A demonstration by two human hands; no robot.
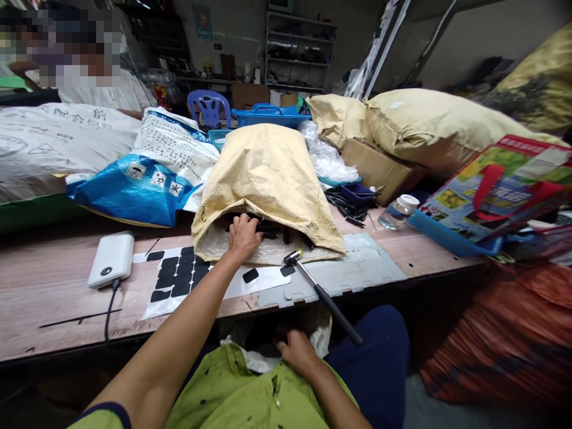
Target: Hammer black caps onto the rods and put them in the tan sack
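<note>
My left hand (243,237) reaches into the open mouth of a tan woven sack (268,179) lying on the wooden table (53,292). Its fingers curl over black parts (268,229) inside the sack, and what they grip is partly hidden. My right hand (297,351) rests low at my lap below the table edge, fingers bent on a white plastic bag (257,359); its fingertips are hidden. A small hammer (324,296) with a black handle lies on the table edge just right of my left hand. A white sheet with black pads (181,277) lies under my forearm.
A white power bank (111,259) with a cable sits at the left. A blue-and-white sack (147,173) and more tan sacks (429,128) crowd the back. A plastic bottle (397,213), a cardboard box (379,173) and a colourful bag (500,187) stand right. Another person sits far left.
</note>
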